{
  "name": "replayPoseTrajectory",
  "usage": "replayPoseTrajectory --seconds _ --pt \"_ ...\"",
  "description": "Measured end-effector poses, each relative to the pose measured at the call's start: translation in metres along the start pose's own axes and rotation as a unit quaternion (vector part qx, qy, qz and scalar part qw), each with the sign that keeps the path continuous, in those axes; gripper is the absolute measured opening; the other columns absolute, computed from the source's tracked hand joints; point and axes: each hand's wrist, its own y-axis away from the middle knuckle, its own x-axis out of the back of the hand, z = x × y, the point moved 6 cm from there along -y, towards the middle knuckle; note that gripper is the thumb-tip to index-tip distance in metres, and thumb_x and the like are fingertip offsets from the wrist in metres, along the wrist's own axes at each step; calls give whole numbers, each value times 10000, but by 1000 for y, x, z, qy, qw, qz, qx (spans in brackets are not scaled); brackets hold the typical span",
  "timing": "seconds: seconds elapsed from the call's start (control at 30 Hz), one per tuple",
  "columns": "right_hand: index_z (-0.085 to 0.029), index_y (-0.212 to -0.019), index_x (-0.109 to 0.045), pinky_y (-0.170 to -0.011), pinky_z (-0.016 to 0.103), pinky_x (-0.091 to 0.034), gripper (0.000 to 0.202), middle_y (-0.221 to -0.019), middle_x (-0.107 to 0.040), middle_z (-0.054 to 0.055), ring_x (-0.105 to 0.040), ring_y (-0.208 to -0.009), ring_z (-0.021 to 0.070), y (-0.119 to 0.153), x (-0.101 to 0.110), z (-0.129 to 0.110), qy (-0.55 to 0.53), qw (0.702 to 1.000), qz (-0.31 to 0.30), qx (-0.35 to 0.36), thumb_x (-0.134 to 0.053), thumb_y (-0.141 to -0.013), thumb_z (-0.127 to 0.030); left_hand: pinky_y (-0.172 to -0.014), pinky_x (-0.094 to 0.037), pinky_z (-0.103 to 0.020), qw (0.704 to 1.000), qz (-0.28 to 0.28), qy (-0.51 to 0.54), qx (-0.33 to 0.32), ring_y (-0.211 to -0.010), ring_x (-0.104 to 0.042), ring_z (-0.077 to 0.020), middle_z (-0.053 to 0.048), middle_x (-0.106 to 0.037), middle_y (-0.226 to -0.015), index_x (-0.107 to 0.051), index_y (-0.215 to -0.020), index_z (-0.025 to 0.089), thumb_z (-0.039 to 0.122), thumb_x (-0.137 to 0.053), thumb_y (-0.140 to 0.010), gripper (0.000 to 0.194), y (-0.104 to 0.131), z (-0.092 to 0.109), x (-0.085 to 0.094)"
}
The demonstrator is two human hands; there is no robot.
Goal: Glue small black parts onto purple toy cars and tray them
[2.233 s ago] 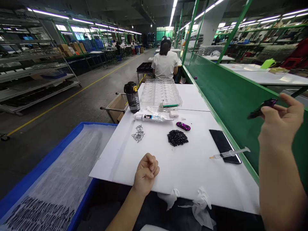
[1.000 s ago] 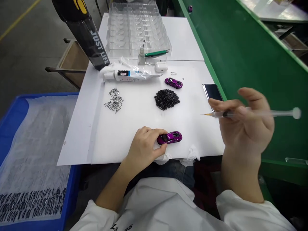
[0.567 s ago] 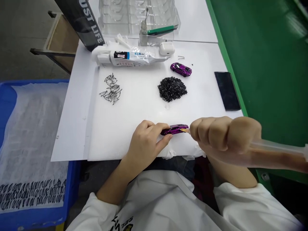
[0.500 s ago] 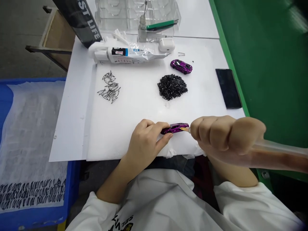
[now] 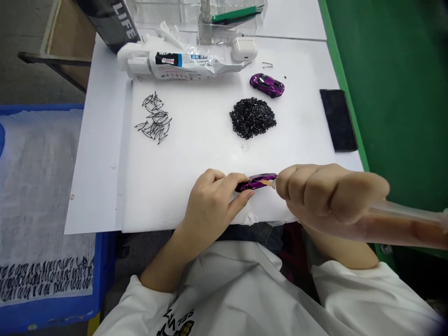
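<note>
My left hand (image 5: 213,205) pinches the rear of a purple toy car (image 5: 257,182) between thumb and fingers, near the front edge of the white foam sheet (image 5: 175,172). My right hand (image 5: 325,191) is wrapped round a clear syringe-like dispenser (image 5: 409,212); its thin amber tip (image 5: 266,182) touches or nearly touches the car's side. Beyond the hands lies a pile of small black parts (image 5: 252,118). A second purple car (image 5: 267,86) stands behind that pile. Thin black loop-shaped pieces (image 5: 154,119) are scattered at the left of the sheet.
A white tube (image 5: 182,64), a white case (image 5: 244,49) and a small glass bottle (image 5: 205,25) are at the back. A black phone (image 5: 339,120) lies at the right edge. A blue crate (image 5: 105,270) with a lined sheet stands lower left.
The view has shifted slightly, so the tabletop things appear higher. The dispenser tip has moved a little left along the car's side. Both hands keep their hold.
</note>
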Motion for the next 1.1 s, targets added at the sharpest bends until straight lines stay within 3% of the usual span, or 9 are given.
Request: replayPoseTrajectory --seconds 0.83,1.1 --pt "-221 -638 -379 -461 273 -312 454 -481 -282 -40 -253 -408 91 1 3 -1 11 1000 6 -15 -231 -876 -578 -663 -465 -270 1000 -3 -5 -7 -748 -525 -156 -14 -588 -712 -642 -969 187 352 -507 -894 226 -1 0 -1" --pt "-217 -566 -390 -438 260 -280 460 -451 -314 -34 -267 -389 94 -3 -9 -12 90 996 22 15 -262 -914 -490 -673 -472 -276 1000 -2 -10 -7 -746 -535 -158 -17 -592 -726 -641 -973 193 360 -493 -899 235 0 1 0"
